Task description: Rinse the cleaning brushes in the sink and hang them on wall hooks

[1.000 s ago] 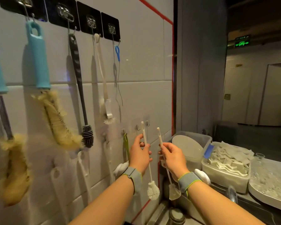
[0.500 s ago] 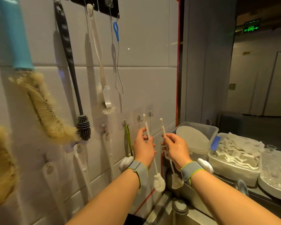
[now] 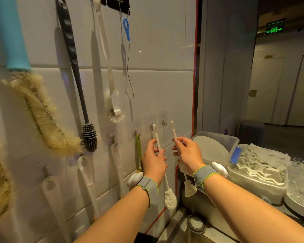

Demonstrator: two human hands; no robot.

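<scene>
My left hand (image 3: pixel 154 159) grips a thin white brush with a bristled silicone head (image 3: pixel 170 199); its handle tip sits right at a small clear wall hook (image 3: pixel 152 126). My right hand (image 3: pixel 187 152) holds a second thin white brush with a flat sponge-like head (image 3: pixel 189 188), its tip raised just right of another empty hook (image 3: pixel 164 122). Both brushes hang head down. A green brush (image 3: pixel 138 151) hangs on the hook to the left of my left hand.
Larger brushes hang on the tiled wall: a blue-handled bristle brush (image 3: pixel 40 111), a black silicone brush (image 3: pixel 89 135), a white brush (image 3: pixel 115 109). The metal sink (image 3: pixel 182 228) lies below. Clear plastic containers (image 3: pixel 258 174) stand to the right.
The view has dropped and moved closer to the wall. Both hands have lifted the brushes slightly toward the lower hooks; the left brush's tip now reaches its hook.
</scene>
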